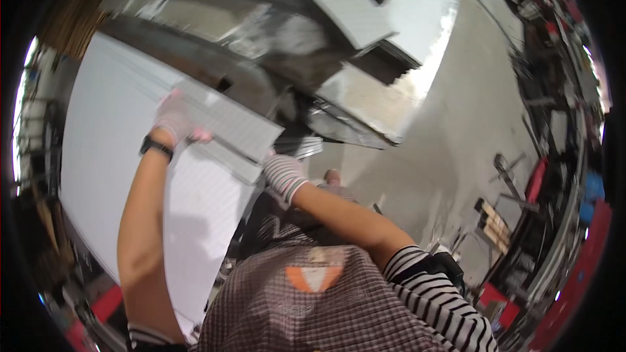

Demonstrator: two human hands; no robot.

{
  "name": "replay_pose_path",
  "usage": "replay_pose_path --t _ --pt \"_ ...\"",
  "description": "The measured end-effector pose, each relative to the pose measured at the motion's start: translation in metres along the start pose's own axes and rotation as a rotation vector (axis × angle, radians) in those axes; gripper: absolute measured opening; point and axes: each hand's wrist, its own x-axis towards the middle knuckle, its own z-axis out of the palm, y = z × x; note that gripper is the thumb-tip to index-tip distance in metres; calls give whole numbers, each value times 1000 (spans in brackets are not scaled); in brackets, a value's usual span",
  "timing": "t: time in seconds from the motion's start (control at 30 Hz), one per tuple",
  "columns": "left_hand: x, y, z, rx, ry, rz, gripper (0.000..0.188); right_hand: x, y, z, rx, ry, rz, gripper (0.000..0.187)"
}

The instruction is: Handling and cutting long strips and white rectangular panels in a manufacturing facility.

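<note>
A large white sheet panel [107, 156] lies on my left, with long flat grey strips [231, 120] across it, side by side with a narrow gap. My left hand [175, 122], in a pale pink-and-white glove, lies over the strips with its thumb spread away from the fingers. In a striped glove, my right hand [285, 175] is closed at the strips' near right end, by the panel's edge. Its fingertips are partly hidden there. Just past it, a short bright slatted piece [310, 146] shows.
Beyond the panel stands a dark metal machine bed [189, 52]. Another large white sheet with cutouts [339, 6] extends ahead. Concrete floor [450, 150] runs to the right, where wooden blocks [493, 227], a metal stand [512, 176] and cluttered racks stand. Stacked brown boards [77, 13] are at far left.
</note>
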Motion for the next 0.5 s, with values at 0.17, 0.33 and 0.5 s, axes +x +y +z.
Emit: replay_pose_path --t 0.17,0.33,0.5 --pt "-9 13 -12 2 -17 -20 140 -74 116 21 -182 -70 132 30" --pt "-10 15 -6 99 0 12 137 -169 146 -18 -117 11 215 37" --pt "10 -25 -3 3 51 226 122 -158 -2 -54 -59 134 -244 21"
